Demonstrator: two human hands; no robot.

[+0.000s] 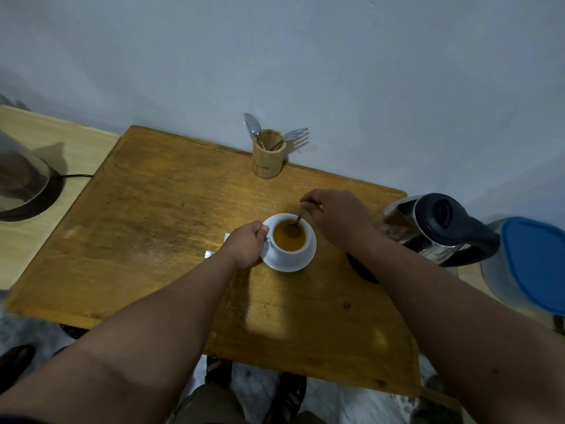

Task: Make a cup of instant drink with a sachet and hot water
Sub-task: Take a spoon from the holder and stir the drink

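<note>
A white cup [290, 254] full of orange-brown drink stands on a white saucer [301, 264] in the middle of the wooden table [146, 228]. My left hand [246, 244] grips the cup's handle on its left side. My right hand [334, 217] pinches the top of a metal spoon [298, 220] whose bowl is down in the liquid. Scraps of a torn silver sachet [211, 254] peek out from under my left wrist. A glass electric kettle [428, 228] with a black lid and handle sits just right of my right hand.
A bamboo holder [268, 159] with a spoon and a fork stands against the wall at the table's far edge. A jug with a blue lid [532, 264] is at the far right. Another appliance on a black base [27, 185] sits on the pale side table at the left.
</note>
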